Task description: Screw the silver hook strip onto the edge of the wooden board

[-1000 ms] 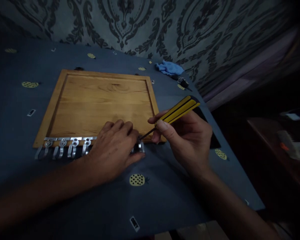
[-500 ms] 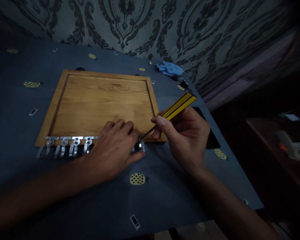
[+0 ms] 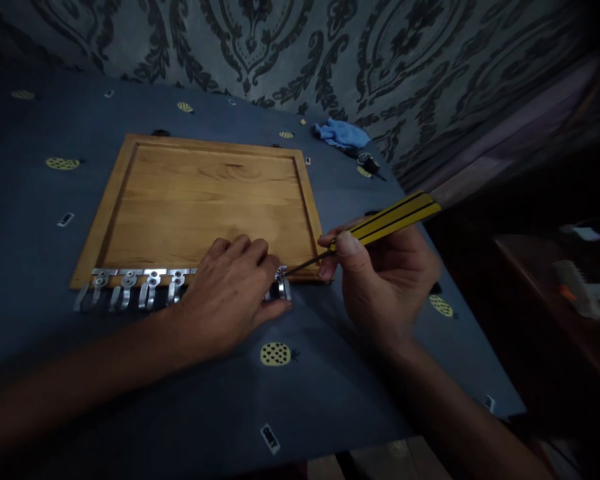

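Note:
A shallow wooden tray-like frame (image 3: 215,200) lies on the table, with a metal hook rail (image 3: 153,277) along its near edge. My left hand (image 3: 230,287) is closed over the right part of the rail, its fingers bent on top and its thumb at the near side; the hooks under it are hidden. In my right hand (image 3: 385,280) is a screwdriver (image 3: 397,218) with a yellow, black-striped handle. The handle slants up to the right. Its shaft runs down-left to the rightmost hook (image 3: 282,283), where the tip appears to meet the screw area.
A blue cloth (image 3: 343,133) and a set of keys (image 3: 370,165) lie at the back right, near the patterned wall (image 3: 290,47). The tablecloth (image 3: 180,407) has pineapple prints. Beyond the table's right edge stands a dark brown surface (image 3: 535,280) with items on it.
My right hand has shifted right, and the screwdriver now leans lower, its handle end farther right. The tip stays by the rightmost hook. My left hand keeps its place on the rail.

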Motion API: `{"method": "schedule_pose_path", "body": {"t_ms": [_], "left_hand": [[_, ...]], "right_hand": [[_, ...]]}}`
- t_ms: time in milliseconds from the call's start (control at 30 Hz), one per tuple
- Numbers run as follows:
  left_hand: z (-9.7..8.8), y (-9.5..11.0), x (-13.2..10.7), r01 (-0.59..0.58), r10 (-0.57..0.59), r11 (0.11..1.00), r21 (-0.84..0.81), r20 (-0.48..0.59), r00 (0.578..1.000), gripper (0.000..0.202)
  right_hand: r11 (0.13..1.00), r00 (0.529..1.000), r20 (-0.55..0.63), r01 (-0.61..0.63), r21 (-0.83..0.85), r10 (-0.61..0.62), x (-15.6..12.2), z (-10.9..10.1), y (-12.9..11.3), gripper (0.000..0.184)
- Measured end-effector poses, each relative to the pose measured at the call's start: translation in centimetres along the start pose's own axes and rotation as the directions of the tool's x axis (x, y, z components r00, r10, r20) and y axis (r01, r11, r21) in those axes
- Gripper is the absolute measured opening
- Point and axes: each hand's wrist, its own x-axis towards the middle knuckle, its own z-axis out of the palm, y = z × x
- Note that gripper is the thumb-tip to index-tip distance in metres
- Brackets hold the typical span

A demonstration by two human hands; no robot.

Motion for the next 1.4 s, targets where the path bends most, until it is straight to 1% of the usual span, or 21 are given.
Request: {"method": "schedule_pose_path", "body": {"t_ms": [200,400,500,567,633,767,900,1067,1133,1267,1400], "left_hand": [[0.0,0.0,0.0,0.004,-0.004,1.0,0.001,-0.006,1.0,0.038],[-0.1,0.0,0.0,0.0,0.0,1.0,0.0,-0.003,1.0,0.038],[0.0,0.0,-0.1,-0.003,0.003,1.0,0.001,-0.008,1.0,0.036],[0.1,0.0,-0.1,-0.007,0.007,1.0,0.004,-0.016,1.0,0.036],[0.2,0.0,0.0,-0.012,0.013,1.0,0.006,-0.02,1.0,0.035],[0.2,-0.1,0.0,-0.018,0.018,1.0,0.007,-0.024,1.0,0.036],[0.2,-0.1,0.0,-0.015,0.015,1.0,0.005,-0.023,1.0,0.036],[0.1,-0.1,0.0,-0.012,0.012,1.0,0.0,-0.021,1.0,0.035],[0.1,0.0,0.0,-0.011,0.011,1.0,-0.004,-0.021,1.0,0.035],[0.0,0.0,0.0,-0.012,0.012,1.0,-0.012,-0.019,1.0,0.036],[0.0,0.0,0.0,-0.014,0.014,1.0,-0.013,-0.019,1.0,0.036]], "right_hand": [[0.999,1.0,0.028,0.0,-0.048,0.001,-0.3,0.0,0.0,0.022],[0.999,0.998,0.059,0.006,-0.04,-0.004,-0.3,0.0,0.1,0.016],[0.998,0.997,0.072,0.013,-0.066,-0.008,-0.5,0.0,-0.1,0.016],[0.996,0.995,0.102,0.031,-0.088,-0.022,-0.5,-0.1,-0.4,0.013],[0.994,0.988,0.157,0.032,-0.104,-0.015,-0.5,-0.4,-0.6,0.01],[0.989,0.966,0.255,-0.009,-0.146,0.047,-0.2,-0.8,-1.1,0.011],[0.983,0.953,0.292,-0.033,-0.181,0.085,0.3,-1.0,-1.5,0.017],[0.983,0.934,0.347,-0.023,-0.182,0.087,1.0,-0.9,-1.8,0.018],[0.986,0.934,0.347,-0.027,-0.167,0.085,1.2,-0.8,-1.7,0.018],[0.989,0.952,0.296,-0.041,-0.139,0.081,1.4,-0.4,-1.2,0.014],[0.993,0.965,0.257,-0.022,-0.119,0.052,1.5,0.1,-0.8,0.015]]}}
